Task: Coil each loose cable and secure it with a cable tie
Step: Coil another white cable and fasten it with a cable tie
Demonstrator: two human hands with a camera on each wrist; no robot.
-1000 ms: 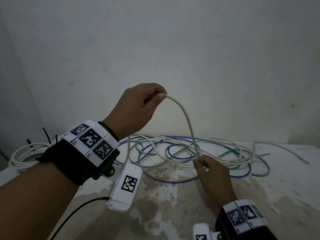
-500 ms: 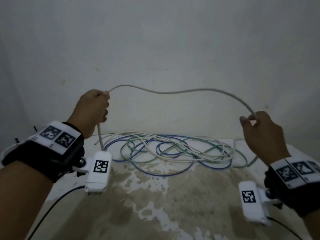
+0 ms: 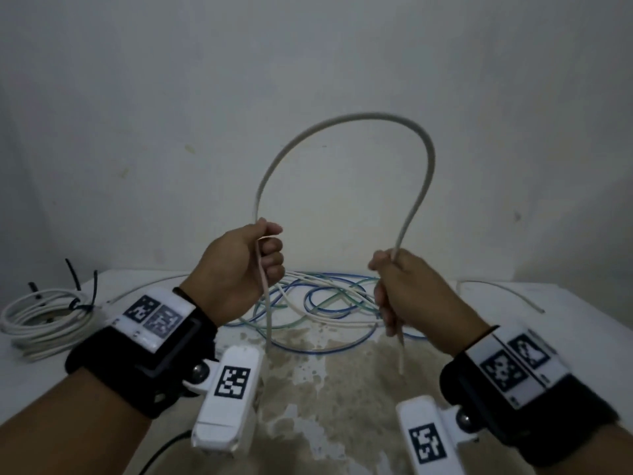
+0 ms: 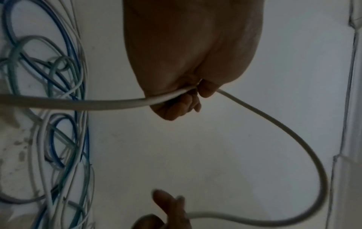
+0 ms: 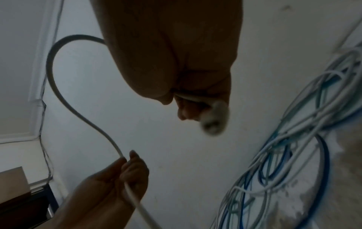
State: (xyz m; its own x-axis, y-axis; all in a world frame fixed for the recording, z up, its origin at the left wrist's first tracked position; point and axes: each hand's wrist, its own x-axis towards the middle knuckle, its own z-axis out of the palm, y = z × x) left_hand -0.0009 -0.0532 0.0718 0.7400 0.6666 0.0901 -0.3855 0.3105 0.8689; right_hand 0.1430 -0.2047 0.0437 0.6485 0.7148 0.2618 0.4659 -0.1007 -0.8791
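Arching high between two raised hands, a pale grey-white cable (image 3: 342, 123) forms one tall loop in front of the plain wall (image 3: 308, 63). It is round in section, smooth and stiff enough to hold its curve. The left hand (image 3: 236, 272) grips one leg of the loop in a closed fist, thumb pressed against the curled fingers, and the cable's tail hangs from under that fist toward the tabletop (image 3: 342, 389). The right hand (image 3: 411, 293) pinches the other leg between thumb and curled fingers; a short length of cable sticks out below it and ends in the air above the table.

Behind the hands a loose tangle of blue, green and white cables (image 3: 325, 299) lies spread on the tabletop near the wall. At the far left sits a coiled white cable (image 3: 41, 320), bound by a black cable tie (image 3: 80, 303) whose tails stick up. One thin white strand (image 3: 503, 291) curves alone at the far right.

That tabletop is white, stained with brown blotches in the middle. The wall is off-white with a few small marks.
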